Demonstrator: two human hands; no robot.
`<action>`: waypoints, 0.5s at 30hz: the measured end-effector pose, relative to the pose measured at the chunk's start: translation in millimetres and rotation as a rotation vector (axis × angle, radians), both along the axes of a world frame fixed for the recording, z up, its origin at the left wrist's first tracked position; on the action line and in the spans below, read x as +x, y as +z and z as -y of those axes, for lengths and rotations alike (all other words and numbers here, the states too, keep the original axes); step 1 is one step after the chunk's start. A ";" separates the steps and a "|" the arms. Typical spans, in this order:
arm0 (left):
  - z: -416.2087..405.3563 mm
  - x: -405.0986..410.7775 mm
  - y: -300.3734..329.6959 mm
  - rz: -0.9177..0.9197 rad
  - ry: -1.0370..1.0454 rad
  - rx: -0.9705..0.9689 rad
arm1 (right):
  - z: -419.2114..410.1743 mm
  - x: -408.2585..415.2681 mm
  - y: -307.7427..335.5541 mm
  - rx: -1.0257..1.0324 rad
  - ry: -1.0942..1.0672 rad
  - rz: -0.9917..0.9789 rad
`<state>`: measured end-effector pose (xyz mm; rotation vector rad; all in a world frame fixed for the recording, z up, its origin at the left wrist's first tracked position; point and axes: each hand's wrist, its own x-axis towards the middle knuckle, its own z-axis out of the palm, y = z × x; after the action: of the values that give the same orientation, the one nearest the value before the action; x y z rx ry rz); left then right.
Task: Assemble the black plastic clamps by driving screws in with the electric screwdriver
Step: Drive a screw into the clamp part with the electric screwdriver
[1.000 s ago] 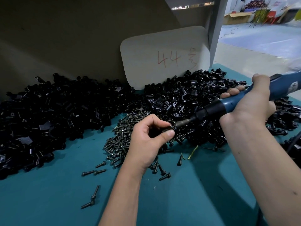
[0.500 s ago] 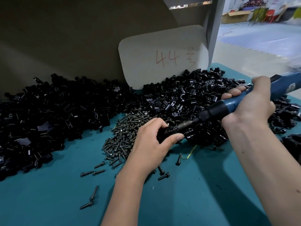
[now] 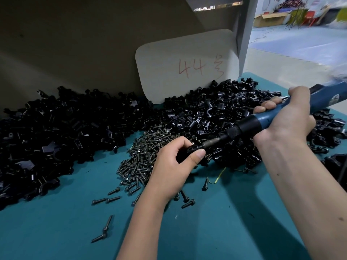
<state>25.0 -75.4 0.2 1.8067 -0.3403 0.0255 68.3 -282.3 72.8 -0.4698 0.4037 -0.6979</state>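
Clamp: a black clamp (image 3: 190,150) sits in the left hand, just above the teal table, in front of the screw pile; mostly hidden by the fingers.
Left hand: the left hand (image 3: 175,162) grasps the clamp, fingers curled over it and thumb pressed on its near side.
Screwdriver: the blue and black screwdriver (image 3: 262,121) slants down to the left, its metal bit meeting the clamp at the left thumb.
Right hand: the right hand (image 3: 285,117) is wrapped around the screwdriver's blue barrel, thumb up along the handle.
Screws: a heap of dark screws (image 3: 146,158) lies just left of the left hand; loose ones are scattered nearer the person.
Piles: black clamp parts (image 3: 56,132) are heaped along the back, left and right.
Card: a pale card (image 3: 187,66) marked "44" in red leans behind the piles.
Table: teal table (image 3: 56,222).
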 end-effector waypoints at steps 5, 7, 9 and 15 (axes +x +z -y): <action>1.0 -1.2 0.8 0.043 -0.018 -0.033 | 2.1 -2.6 3.3 0.012 0.018 0.010; 3.5 -1.9 2.4 0.084 0.002 -0.030 | 2.4 -4.4 5.7 0.017 0.037 0.031; 5.2 -1.9 3.8 0.122 0.015 -0.040 | 1.4 -5.9 7.3 0.019 0.047 0.049; 4.9 -1.0 4.7 0.162 0.036 -0.056 | -0.1 -8.9 9.2 0.012 0.085 0.073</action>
<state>24.0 -80.3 4.9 1.7596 -0.4178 0.2056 59.4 -282.3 82.0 -0.4467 0.3171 -0.6281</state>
